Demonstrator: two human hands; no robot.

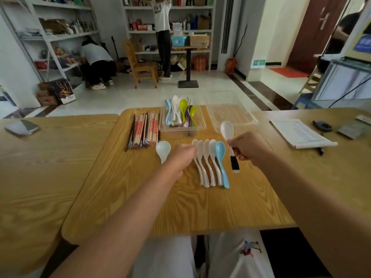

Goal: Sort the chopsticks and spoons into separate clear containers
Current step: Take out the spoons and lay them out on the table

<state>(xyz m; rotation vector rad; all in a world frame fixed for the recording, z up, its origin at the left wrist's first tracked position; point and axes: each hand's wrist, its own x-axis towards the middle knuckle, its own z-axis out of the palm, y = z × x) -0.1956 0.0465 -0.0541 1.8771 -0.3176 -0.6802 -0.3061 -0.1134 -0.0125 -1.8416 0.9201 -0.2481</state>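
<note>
My left hand [181, 155] grips the handle of a pale blue-white spoon [163, 149] just above the table. My right hand [246, 146] holds a white spoon [227, 130] by its handle, bowl raised toward the far side. Between the hands lies a row of several spoons [210, 163], white ones and a light blue one at the right. A clear container [181, 128] at the far middle holds several spoons in blue, white, green and purple. To its right stands a second clear container [232, 117] with nothing visible in it. A bundle of chopsticks [144, 130] lies on the table at the left.
A black-and-white strip [234, 164] lies below my right hand. A phone [22, 127] rests on the left table; papers [301, 133] and small dark items [322, 125] lie at the right. Two people, a chair and shelves stand beyond the table.
</note>
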